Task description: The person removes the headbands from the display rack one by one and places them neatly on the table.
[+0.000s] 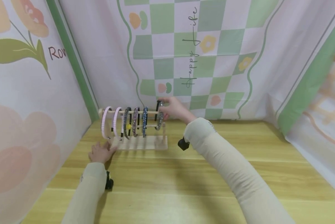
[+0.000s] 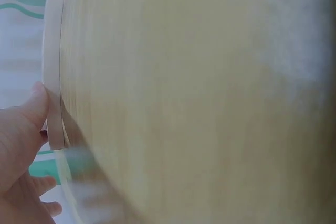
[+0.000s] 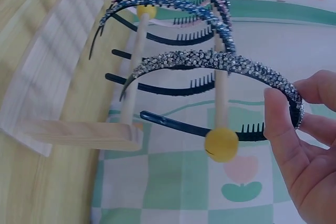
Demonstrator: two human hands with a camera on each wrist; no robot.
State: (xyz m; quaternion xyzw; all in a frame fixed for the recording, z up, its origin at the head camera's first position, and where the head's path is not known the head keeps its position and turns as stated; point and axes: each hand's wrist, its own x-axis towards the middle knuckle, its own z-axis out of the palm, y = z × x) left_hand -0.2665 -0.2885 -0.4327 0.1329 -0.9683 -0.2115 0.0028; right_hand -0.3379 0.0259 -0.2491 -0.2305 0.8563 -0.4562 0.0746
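Note:
A wooden headband stand (image 1: 139,142) with an upper and a lower rod stands on the table. My right hand (image 1: 175,109) pinches the top of a silver-grey headband (image 3: 191,59) covered in small stones, between thumb and fingers. That headband loops around the upper rod near its right end, beside a yellow ball end (image 3: 221,145). Other headbands hang leftward along the rod: blue glittery (image 1: 144,122), pink-purple glittery (image 1: 135,122), dark (image 1: 125,123) and two pink ones. My left hand (image 1: 99,152) holds the stand base's left corner, thumb (image 2: 38,106) on its front edge.
The wood-grain table (image 1: 156,186) stretches in front of the stand and to its right. Behind it hangs a green checkered cloth (image 1: 184,62), and another printed cloth (image 1: 30,124) borders the left side. A black wrist camera (image 1: 183,144) hangs below the right cuff.

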